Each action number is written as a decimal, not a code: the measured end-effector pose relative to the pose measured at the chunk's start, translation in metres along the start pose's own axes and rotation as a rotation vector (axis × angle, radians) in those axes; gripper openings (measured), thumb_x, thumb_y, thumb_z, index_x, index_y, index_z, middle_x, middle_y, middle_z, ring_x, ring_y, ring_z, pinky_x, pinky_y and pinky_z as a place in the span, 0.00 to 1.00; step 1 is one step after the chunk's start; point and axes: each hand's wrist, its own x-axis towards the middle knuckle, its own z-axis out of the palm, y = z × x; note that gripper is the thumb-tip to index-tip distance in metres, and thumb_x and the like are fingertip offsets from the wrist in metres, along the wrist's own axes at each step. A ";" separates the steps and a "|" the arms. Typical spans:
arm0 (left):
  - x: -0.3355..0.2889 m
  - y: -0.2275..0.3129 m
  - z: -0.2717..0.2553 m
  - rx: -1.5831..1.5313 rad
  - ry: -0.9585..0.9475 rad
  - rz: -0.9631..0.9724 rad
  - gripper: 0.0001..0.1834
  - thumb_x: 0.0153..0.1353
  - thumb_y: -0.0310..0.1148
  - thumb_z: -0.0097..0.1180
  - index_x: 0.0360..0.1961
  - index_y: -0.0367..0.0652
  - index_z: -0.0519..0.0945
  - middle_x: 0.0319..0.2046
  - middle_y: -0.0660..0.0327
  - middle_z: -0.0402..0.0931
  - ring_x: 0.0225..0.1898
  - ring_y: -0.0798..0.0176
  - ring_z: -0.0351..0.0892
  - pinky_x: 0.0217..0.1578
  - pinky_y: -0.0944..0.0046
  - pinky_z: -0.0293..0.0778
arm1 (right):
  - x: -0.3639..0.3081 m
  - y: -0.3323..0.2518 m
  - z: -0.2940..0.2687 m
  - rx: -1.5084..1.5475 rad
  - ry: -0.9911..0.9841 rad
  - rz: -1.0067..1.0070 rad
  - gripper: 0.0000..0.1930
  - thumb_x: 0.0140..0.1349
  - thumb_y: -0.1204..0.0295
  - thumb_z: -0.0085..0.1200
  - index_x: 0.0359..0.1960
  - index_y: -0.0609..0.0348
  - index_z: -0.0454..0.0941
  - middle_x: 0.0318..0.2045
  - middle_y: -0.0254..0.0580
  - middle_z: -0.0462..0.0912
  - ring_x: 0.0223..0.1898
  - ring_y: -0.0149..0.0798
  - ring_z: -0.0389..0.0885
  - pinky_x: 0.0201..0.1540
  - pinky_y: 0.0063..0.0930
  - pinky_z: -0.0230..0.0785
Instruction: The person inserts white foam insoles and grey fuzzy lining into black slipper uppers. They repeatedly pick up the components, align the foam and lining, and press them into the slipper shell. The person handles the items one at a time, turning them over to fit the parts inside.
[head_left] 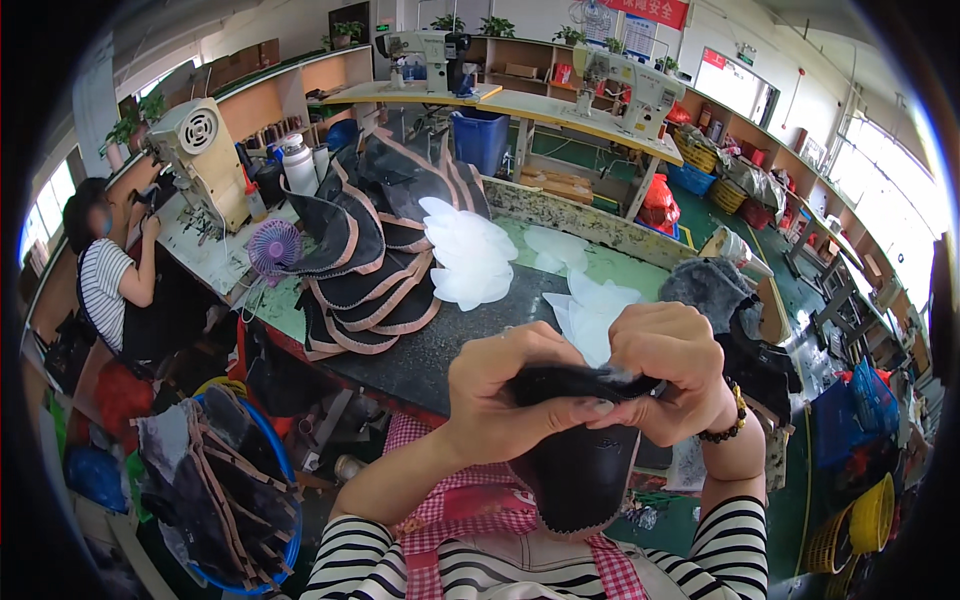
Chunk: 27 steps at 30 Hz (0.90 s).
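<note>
Both my hands grip one black shoe-upper piece point(580, 470) with a zigzag lower edge, held up in front of my chest. My left hand point(510, 390) pinches its folded top edge from the left. My right hand point(675, 370), with a dark bead bracelet on the wrist, pinches the same edge from the right, and a scrap of translucent white liner shows between the fingers. Beyond my hands, on the dark worktable point(440, 350), lie stacks of translucent white liner pieces point(470, 255) and a fanned pile of black pieces with tan trim point(365, 270).
A grey furry pile point(705, 285) sits on the table's right. A small purple fan point(274, 246) stands at the left. A blue-rimmed basket of dark pieces point(225, 490) is at lower left. A person in a striped shirt point(110, 280) works at a sewing machine point(205, 160).
</note>
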 end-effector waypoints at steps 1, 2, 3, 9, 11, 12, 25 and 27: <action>-0.002 -0.004 0.001 -0.023 0.028 0.022 0.12 0.46 0.26 0.72 0.30 0.35 0.80 0.25 0.58 0.80 0.26 0.71 0.76 0.27 0.73 0.69 | -0.002 0.001 0.002 -0.012 0.019 -0.010 0.17 0.44 0.64 0.72 0.20 0.57 0.73 0.13 0.37 0.68 0.15 0.46 0.67 0.19 0.32 0.55; -0.005 -0.006 0.002 -0.046 0.055 0.043 0.12 0.47 0.25 0.72 0.29 0.36 0.80 0.25 0.58 0.79 0.26 0.71 0.76 0.27 0.73 0.69 | -0.003 0.001 0.004 -0.024 0.038 -0.020 0.17 0.44 0.64 0.72 0.19 0.57 0.72 0.12 0.37 0.67 0.14 0.46 0.66 0.18 0.32 0.54; -0.007 -0.007 0.003 -0.085 0.072 0.025 0.12 0.47 0.26 0.72 0.29 0.36 0.80 0.25 0.59 0.79 0.26 0.72 0.75 0.27 0.73 0.69 | -0.004 0.000 0.004 -0.033 0.035 -0.017 0.17 0.44 0.64 0.71 0.19 0.57 0.72 0.12 0.38 0.67 0.14 0.46 0.66 0.18 0.32 0.54; -0.001 0.008 0.002 -0.091 0.103 -0.299 0.09 0.55 0.29 0.67 0.31 0.36 0.80 0.26 0.66 0.77 0.28 0.77 0.71 0.30 0.74 0.68 | -0.001 0.000 0.003 -0.062 -0.003 0.079 0.18 0.51 0.64 0.67 0.16 0.60 0.70 0.10 0.41 0.65 0.12 0.48 0.64 0.16 0.33 0.53; 0.001 0.009 0.002 -0.221 0.176 -0.380 0.07 0.57 0.29 0.65 0.31 0.36 0.80 0.26 0.67 0.77 0.28 0.77 0.71 0.31 0.74 0.68 | 0.002 0.005 -0.001 0.016 -0.044 0.163 0.20 0.59 0.64 0.60 0.16 0.62 0.68 0.10 0.43 0.62 0.12 0.46 0.61 0.17 0.33 0.52; 0.002 0.009 0.002 -0.287 0.213 -0.421 0.07 0.59 0.29 0.63 0.32 0.36 0.80 0.27 0.67 0.77 0.28 0.77 0.71 0.31 0.74 0.68 | -0.001 0.005 0.001 0.044 -0.040 0.194 0.20 0.61 0.65 0.59 0.16 0.62 0.68 0.10 0.43 0.62 0.12 0.45 0.59 0.17 0.32 0.52; 0.045 -0.025 -0.013 -0.302 0.376 -0.313 0.11 0.62 0.30 0.56 0.44 0.36 0.78 0.39 0.58 0.81 0.38 0.63 0.81 0.45 0.62 0.77 | -0.141 0.049 0.035 1.267 0.290 0.378 0.58 0.51 0.25 0.39 0.69 0.66 0.50 0.68 0.52 0.57 0.69 0.46 0.56 0.69 0.44 0.48; 0.058 -0.042 -0.024 -0.345 0.340 -0.335 0.11 0.65 0.34 0.54 0.41 0.36 0.79 0.38 0.56 0.81 0.38 0.60 0.82 0.44 0.59 0.78 | -0.138 0.000 0.077 1.226 0.529 0.547 0.64 0.43 0.28 0.53 0.70 0.66 0.43 0.71 0.52 0.48 0.71 0.46 0.50 0.70 0.43 0.45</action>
